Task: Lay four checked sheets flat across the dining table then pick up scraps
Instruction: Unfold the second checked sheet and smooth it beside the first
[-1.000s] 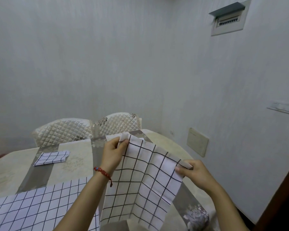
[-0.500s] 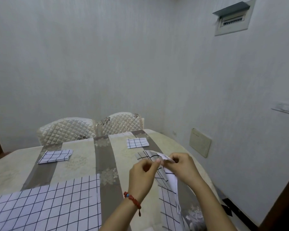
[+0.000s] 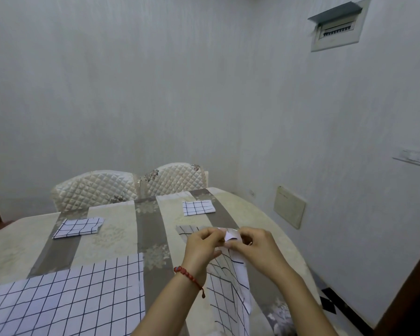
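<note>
On the table [image 3: 112, 221] one checked sheet [image 3: 66, 299] lies flat at my left, two folded ones [image 3: 78, 227] wait far off, and both my hands, left hand [image 3: 203, 243] and right hand [image 3: 257, 243], have come together, each grip now pinching the hanging second sheet [image 3: 224, 289] at its top, so I judge I am re-gripping before spreading

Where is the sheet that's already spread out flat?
The flat checked sheet lies at the lower left of the head view, on the near part of the dining table, left of the left hand.
</note>
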Demonstrator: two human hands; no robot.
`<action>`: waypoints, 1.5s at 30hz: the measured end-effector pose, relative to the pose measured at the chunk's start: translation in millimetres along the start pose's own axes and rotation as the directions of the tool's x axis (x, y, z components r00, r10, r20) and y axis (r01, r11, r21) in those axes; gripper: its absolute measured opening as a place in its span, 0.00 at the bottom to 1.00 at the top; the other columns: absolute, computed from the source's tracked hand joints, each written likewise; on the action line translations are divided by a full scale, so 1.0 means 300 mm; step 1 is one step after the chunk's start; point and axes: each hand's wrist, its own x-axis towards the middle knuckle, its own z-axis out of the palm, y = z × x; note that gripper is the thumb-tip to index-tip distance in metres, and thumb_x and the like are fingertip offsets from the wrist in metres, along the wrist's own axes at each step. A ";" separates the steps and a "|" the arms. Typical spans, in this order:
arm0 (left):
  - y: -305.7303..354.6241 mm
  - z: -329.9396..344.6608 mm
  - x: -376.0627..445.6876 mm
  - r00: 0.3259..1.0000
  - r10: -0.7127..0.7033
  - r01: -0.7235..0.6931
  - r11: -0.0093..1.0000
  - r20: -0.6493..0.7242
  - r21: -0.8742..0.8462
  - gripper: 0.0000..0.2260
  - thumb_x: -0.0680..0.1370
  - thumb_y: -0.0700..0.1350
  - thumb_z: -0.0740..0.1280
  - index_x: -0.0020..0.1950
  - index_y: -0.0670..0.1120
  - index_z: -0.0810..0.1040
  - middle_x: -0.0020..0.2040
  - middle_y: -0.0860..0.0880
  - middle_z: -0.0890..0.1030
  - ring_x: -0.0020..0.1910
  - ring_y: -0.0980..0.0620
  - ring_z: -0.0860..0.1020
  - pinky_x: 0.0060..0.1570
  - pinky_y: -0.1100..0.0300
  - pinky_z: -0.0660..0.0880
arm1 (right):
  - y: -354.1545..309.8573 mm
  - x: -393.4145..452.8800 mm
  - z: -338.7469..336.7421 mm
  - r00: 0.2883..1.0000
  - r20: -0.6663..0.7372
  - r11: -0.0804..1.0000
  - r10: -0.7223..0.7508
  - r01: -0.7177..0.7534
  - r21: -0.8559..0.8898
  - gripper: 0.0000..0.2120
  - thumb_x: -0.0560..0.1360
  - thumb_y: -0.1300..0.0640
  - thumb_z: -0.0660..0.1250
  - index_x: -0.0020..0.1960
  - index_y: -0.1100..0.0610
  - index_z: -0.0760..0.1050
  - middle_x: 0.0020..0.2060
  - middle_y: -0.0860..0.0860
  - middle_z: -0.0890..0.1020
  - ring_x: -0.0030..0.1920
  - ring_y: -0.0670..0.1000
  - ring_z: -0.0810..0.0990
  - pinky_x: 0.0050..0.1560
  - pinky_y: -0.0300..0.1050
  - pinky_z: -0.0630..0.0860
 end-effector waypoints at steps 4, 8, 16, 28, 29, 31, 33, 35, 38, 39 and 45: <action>-0.009 -0.009 0.016 1.000 0.008 -0.008 1.000 -0.007 -0.015 0.07 0.75 0.40 0.64 0.42 0.39 0.79 0.44 0.40 0.83 0.45 0.47 0.81 0.40 0.60 0.75 | -0.004 -0.013 -0.002 0.998 0.039 0.995 -0.048 0.044 0.088 0.07 0.73 0.54 0.68 0.45 0.56 0.82 0.36 0.55 0.83 0.34 0.46 0.75 0.38 0.39 0.71; -0.012 -0.025 0.028 0.998 0.048 -0.046 0.998 0.031 -0.036 0.05 0.75 0.38 0.63 0.40 0.39 0.76 0.42 0.40 0.83 0.41 0.50 0.82 0.36 0.62 0.76 | 0.008 -0.005 0.010 1.000 0.003 0.980 -0.029 0.028 0.195 0.09 0.74 0.60 0.66 0.37 0.57 0.81 0.29 0.51 0.77 0.29 0.43 0.71 0.35 0.36 0.70; -0.031 -0.210 0.103 0.988 0.064 -0.050 0.993 -0.141 0.105 0.09 0.76 0.35 0.61 0.35 0.42 0.70 0.39 0.42 0.78 0.30 0.51 0.83 0.31 0.63 0.78 | 0.128 0.082 -0.028 0.980 -0.154 0.985 0.125 -0.104 0.138 0.13 0.73 0.59 0.67 0.30 0.55 0.76 0.24 0.44 0.76 0.28 0.43 0.71 0.33 0.36 0.67; 0.010 -0.532 0.377 0.939 0.210 -0.007 0.803 -0.273 0.596 0.12 0.72 0.37 0.67 0.29 0.43 0.75 0.31 0.45 0.78 0.36 0.45 0.76 0.45 0.50 0.78 | 0.223 0.413 -0.074 0.891 -0.281 0.932 0.357 -0.358 0.048 0.11 0.73 0.60 0.65 0.42 0.69 0.78 0.17 0.48 0.76 0.27 0.47 0.76 0.32 0.39 0.70; 0.029 -0.544 0.399 0.932 0.233 -0.015 0.790 -0.278 0.613 0.10 0.72 0.37 0.67 0.31 0.43 0.76 0.33 0.44 0.78 0.38 0.45 0.76 0.47 0.49 0.78 | 0.225 0.438 -0.078 0.879 -0.300 0.928 0.370 -0.366 0.071 0.11 0.74 0.59 0.65 0.43 0.69 0.78 0.19 0.50 0.77 0.26 0.47 0.77 0.32 0.40 0.71; 0.074 -0.557 0.441 0.916 0.277 -0.036 0.777 -0.290 0.629 0.07 0.72 0.38 0.67 0.34 0.41 0.77 0.37 0.42 0.79 0.40 0.45 0.76 0.49 0.48 0.78 | 0.221 0.481 -0.090 0.867 -0.333 0.928 0.371 -0.357 0.104 0.10 0.74 0.59 0.65 0.42 0.66 0.78 0.23 0.52 0.78 0.23 0.45 0.78 0.30 0.40 0.74; 0.130 -0.561 0.477 0.896 0.321 -0.065 0.779 -0.307 0.623 0.05 0.72 0.39 0.67 0.37 0.41 0.79 0.39 0.41 0.79 0.41 0.47 0.75 0.50 0.49 0.77 | 0.214 0.525 -0.107 0.858 -0.370 0.933 0.358 -0.317 0.169 0.09 0.74 0.59 0.65 0.42 0.64 0.79 0.28 0.54 0.80 0.19 0.41 0.77 0.25 0.37 0.75; 0.199 -0.566 0.507 0.869 0.373 -0.108 0.783 -0.324 0.613 0.04 0.72 0.39 0.68 0.40 0.39 0.80 0.41 0.41 0.80 0.41 0.48 0.75 0.49 0.51 0.76 | 0.193 0.562 -0.136 0.847 -0.409 0.935 0.340 -0.256 0.247 0.07 0.74 0.60 0.66 0.41 0.63 0.78 0.33 0.56 0.81 0.18 0.40 0.76 0.23 0.34 0.76; 0.311 -0.580 0.524 0.818 0.477 -0.206 0.766 -0.323 0.610 0.05 0.72 0.39 0.68 0.43 0.39 0.81 0.41 0.43 0.80 0.41 0.48 0.75 0.46 0.54 0.73 | 0.144 0.592 -0.189 0.847 -0.449 0.927 0.284 -0.123 0.355 0.04 0.74 0.62 0.65 0.42 0.62 0.77 0.32 0.55 0.79 0.21 0.39 0.78 0.24 0.31 0.76; 0.342 -0.585 0.520 0.799 0.510 -0.244 0.760 -0.320 0.602 0.04 0.72 0.39 0.68 0.43 0.39 0.80 0.40 0.44 0.79 0.40 0.48 0.75 0.45 0.55 0.73 | 0.134 0.592 -0.205 0.851 -0.457 0.915 0.258 -0.063 0.400 0.04 0.75 0.63 0.65 0.43 0.63 0.77 0.32 0.55 0.79 0.23 0.40 0.79 0.26 0.31 0.77; 0.315 -0.648 0.409 0.736 0.618 -0.371 0.709 -0.276 0.600 0.02 0.73 0.39 0.68 0.41 0.43 0.80 0.36 0.46 0.79 0.37 0.51 0.75 0.36 0.61 0.75 | 0.198 0.477 -0.209 0.863 -0.468 0.870 0.188 0.075 0.487 0.03 0.74 0.65 0.65 0.45 0.62 0.77 0.25 0.43 0.83 0.30 0.40 0.82 0.30 0.32 0.78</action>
